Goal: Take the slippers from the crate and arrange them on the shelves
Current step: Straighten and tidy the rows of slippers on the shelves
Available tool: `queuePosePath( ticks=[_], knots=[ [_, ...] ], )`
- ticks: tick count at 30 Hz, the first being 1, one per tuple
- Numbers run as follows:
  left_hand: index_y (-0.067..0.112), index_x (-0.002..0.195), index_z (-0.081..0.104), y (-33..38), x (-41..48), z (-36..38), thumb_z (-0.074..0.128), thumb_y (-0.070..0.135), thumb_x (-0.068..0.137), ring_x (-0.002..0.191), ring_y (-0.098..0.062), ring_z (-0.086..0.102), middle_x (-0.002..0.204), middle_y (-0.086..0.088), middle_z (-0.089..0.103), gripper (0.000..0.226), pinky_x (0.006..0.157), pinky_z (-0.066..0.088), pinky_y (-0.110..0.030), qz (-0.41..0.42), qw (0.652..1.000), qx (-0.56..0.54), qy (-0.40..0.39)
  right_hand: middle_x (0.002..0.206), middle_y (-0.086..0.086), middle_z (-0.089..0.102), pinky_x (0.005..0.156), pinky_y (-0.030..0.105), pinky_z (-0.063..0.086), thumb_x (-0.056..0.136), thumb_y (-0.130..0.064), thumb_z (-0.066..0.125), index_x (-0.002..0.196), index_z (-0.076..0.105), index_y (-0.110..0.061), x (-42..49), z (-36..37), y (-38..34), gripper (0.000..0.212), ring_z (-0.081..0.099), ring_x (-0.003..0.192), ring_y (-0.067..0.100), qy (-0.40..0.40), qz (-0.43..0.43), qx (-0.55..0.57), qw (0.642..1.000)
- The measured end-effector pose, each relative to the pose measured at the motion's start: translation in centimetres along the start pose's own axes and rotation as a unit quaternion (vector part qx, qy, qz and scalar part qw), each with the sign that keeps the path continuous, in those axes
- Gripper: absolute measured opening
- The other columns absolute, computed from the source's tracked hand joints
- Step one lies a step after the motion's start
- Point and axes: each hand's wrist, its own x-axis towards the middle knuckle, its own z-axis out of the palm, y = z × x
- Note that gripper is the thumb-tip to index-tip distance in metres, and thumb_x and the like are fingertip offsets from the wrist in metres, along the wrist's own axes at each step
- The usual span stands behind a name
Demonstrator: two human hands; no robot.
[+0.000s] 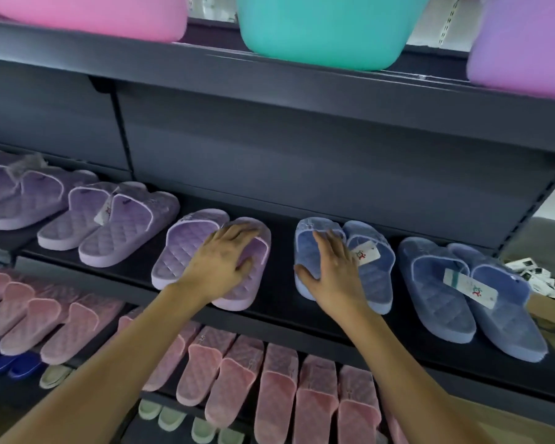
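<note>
Left hand [220,264] and right hand [334,274] lie open-fingered, gripping nothing, on the middle shelf [282,251]. Tubs [327,30] above hide their contents, and the crate is out of view. Left presses the lilac pair [180,248], right the blue pair [378,283], both near the front edge. Pushed unevenly, a heel could slide off.

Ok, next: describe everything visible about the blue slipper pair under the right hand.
The blue slipper pair is two slides of soft-looking plastic, with quilted footbeds and wide straps. They lie flat, side by side and touching, toes toward the back, on the dark middle shelf. A white paper tag with a small logo sits between the straps. The right hand rests flat on the left slipper, thumb at its outer edge.
</note>
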Motion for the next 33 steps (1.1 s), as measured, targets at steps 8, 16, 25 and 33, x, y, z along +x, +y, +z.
queuePosePath(
  ticks=[8,16,25,33],
  knots=[
    [0.009,0.121,0.059,-7.4,-1.0,-2.5,0.037,0.035,0.077,0.114,-0.030,0.057,0.128,-0.008,0.058,0.056,0.096,0.046,-0.046,-0.002,1.000,0.002,-0.007,0.155,0.005,0.018,0.112,0.035,0.019,0.090,-0.040,0.053,0.146,0.022,-0.017,3.1,3.5,-5.5,0.069,0.015,0.143,0.020,-0.010,0.010,-0.013,1.000],
    [0.016,0.133,0.050,-12.8,0.2,-3.4,0.062,0.019,0.083,0.123,-0.031,0.047,0.137,-0.007,0.049,0.052,0.101,0.036,-0.040,0.044,0.998,-0.013,-0.033,0.140,0.013,0.045,0.106,0.036,0.032,0.084,-0.040,0.053,0.135,0.045,-0.007,4.8,6.8,-10.1,0.061,0.042,0.130,0.030,0.003,-0.002,-0.033,0.999],
    [0.017,0.135,0.047,-15.0,1.0,-2.7,0.061,0.013,0.082,0.129,-0.025,0.042,0.140,-0.003,0.046,0.054,0.105,0.034,-0.036,0.112,0.989,-0.092,-0.017,0.106,0.001,0.069,0.075,0.021,0.040,0.083,-0.026,0.059,0.097,0.071,-0.013,6.6,8.0,-12.7,0.023,0.063,0.095,0.022,0.066,0.011,0.025,0.997],
    [0.013,0.148,0.012,-13.5,0.2,-0.8,0.020,0.071,0.064,0.144,-0.014,-0.004,0.157,-0.004,0.009,0.103,0.117,-0.004,-0.029,0.087,0.991,-0.069,-0.074,0.089,0.005,0.072,0.079,0.041,0.053,0.083,-0.012,0.066,0.085,0.073,-0.009,7.4,8.6,-12.3,0.008,0.066,0.082,0.018,0.095,0.118,0.161,0.975]
  ],
)
